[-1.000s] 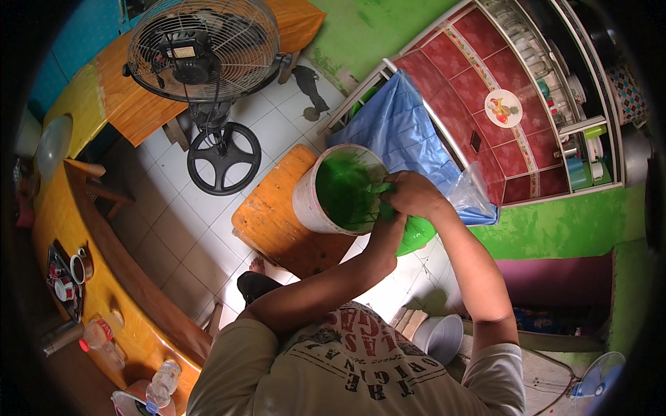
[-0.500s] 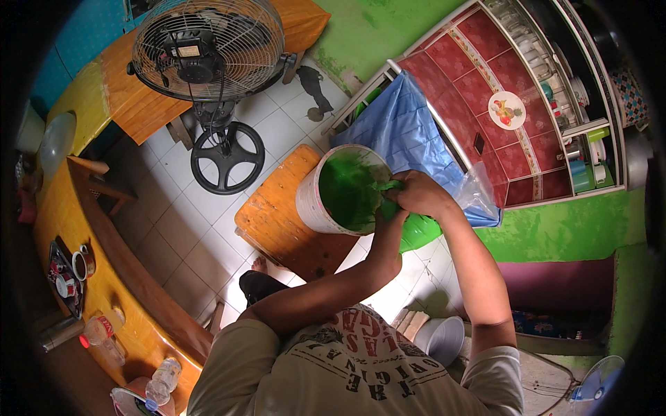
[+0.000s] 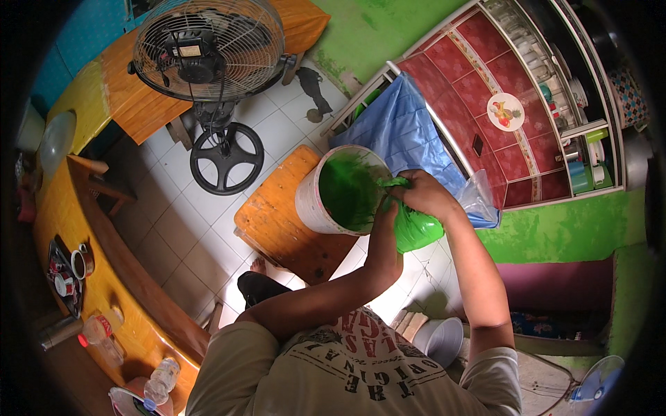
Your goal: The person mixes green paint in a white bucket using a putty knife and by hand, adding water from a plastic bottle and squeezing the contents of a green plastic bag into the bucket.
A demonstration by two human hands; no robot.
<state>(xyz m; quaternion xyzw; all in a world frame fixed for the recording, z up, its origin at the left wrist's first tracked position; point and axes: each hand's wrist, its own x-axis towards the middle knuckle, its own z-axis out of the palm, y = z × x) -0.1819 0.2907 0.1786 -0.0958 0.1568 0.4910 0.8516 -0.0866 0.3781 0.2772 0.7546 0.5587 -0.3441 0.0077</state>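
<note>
One green bag [image 3: 418, 233] bulging beside a white bucket [image 3: 313, 201], with green in both

Looks partway along, to judge from the loaded bag and the coated bucket. Done, as far as visible: white bucket set on the orange wooden stool [image 3: 270, 208], mouth toward the viewer, with green matter [image 3: 343, 194] over the inner wall and darker green deeper down. Too dark inside to tell the depth, or liquid from paste.

Also done: green bag rounded, seemingly with a good load, and gathered at the top into a narrow neck [image 3: 395, 182]. Hangs just right of the white bucket, below the right hand [image 3: 428, 197], with the end of the neck poking out leftward at the bucket's right rim. Fingers of the right hand curled closed about the gathered plastic. Left hand [image 3: 386, 215] on the near side of the neck, close by the same rim, seemingly against the green bag; fingers largely hidden, so cannot tell pinching from mere resting.

Remaining, by judgement: green matter in the white bucket, amount unclear, and a neck without any visible knot or tie. Impossible to tell from here: fastened, or only twisted and held.

Round about: blue sheet [image 3: 399, 121] on the far side of the white bucket, clear plastic bag [image 3: 477, 194] to the right of the right hand, and standing fan [image 3: 208, 52] at far left, well apart from both hands.
</note>
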